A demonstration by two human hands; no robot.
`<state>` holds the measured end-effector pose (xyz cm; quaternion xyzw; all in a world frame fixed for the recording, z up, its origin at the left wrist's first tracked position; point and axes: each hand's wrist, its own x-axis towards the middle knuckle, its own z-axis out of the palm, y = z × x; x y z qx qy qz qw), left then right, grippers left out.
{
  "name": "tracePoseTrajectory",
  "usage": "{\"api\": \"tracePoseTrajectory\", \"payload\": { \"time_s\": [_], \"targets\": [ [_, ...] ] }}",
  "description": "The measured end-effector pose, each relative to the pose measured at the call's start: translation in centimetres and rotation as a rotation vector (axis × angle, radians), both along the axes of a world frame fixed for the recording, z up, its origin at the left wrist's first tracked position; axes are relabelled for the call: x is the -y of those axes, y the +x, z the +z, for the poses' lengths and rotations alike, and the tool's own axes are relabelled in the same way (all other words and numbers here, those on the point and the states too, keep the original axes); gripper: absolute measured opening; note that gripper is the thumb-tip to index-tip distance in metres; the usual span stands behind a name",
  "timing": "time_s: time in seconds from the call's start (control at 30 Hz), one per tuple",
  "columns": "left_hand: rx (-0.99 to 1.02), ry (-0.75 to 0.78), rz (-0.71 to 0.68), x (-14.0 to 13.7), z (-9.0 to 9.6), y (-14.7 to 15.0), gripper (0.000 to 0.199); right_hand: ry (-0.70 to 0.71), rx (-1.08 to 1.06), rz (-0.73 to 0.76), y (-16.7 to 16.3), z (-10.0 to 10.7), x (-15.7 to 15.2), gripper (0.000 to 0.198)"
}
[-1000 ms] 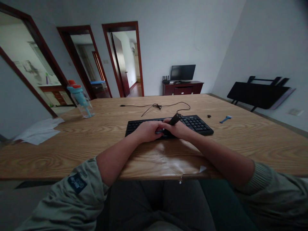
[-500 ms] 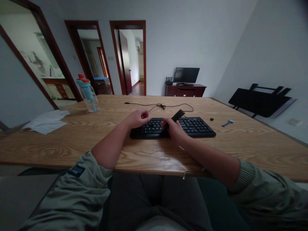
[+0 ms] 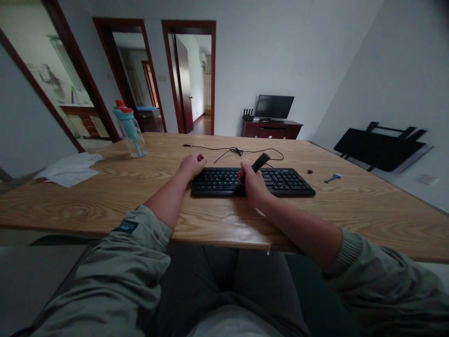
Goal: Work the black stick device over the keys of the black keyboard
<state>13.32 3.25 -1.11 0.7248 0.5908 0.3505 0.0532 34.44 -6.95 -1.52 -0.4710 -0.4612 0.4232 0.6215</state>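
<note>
Home living room, wooden table [image 3: 105, 196], television [image 3: 274, 106], open doorways [image 3: 191, 77]

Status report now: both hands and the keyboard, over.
Right hand closed on a dark tool over the keyboard. Left hand a loose fist at the keyboard's far left corner. Black cable behind, clear of both.
</note>
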Motion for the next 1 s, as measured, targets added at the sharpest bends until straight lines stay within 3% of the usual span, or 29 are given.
{"api": "tracePoseTrajectory", "payload": {
  "time_s": [0.07,0.17,0.47,0.63,0.8,1.0],
  "targets": [
    [0.051,-0.053,0.016,-0.9,-0.8,-0.2,0.018,0.024,0.096,-0.018,-0.7,0.0,0.2,0.036],
    [0.063,-0.084,-0.065,-1.2,-1.4,0.1,0.016,0.074,0.219,-0.034,-1.6,0.1,0.5,0.037],
    [0.065,-0.128,-0.181,-0.8,-1.2,0.4,0.025,0.248,0.647,0.009,-1.9,-0.3,0.6,0.034],
    [0.094,-0.122,-0.214,-1.2,-1.7,0.4,0.025,0.202,0.942,0.004,-2.0,-0.1,0.3,0.021],
    [0.148,-0.142,-0.256,-1.3,-1.9,0.4,0.020,0.124,1.197,-0.041,-2.3,0.6,0.3,0.023],
    [0.151,-0.150,-0.261,-1.2,-1.9,0.4,0.020,0.138,1.398,0.005,-2.3,0.9,0.1,0.024]
  ]
}}
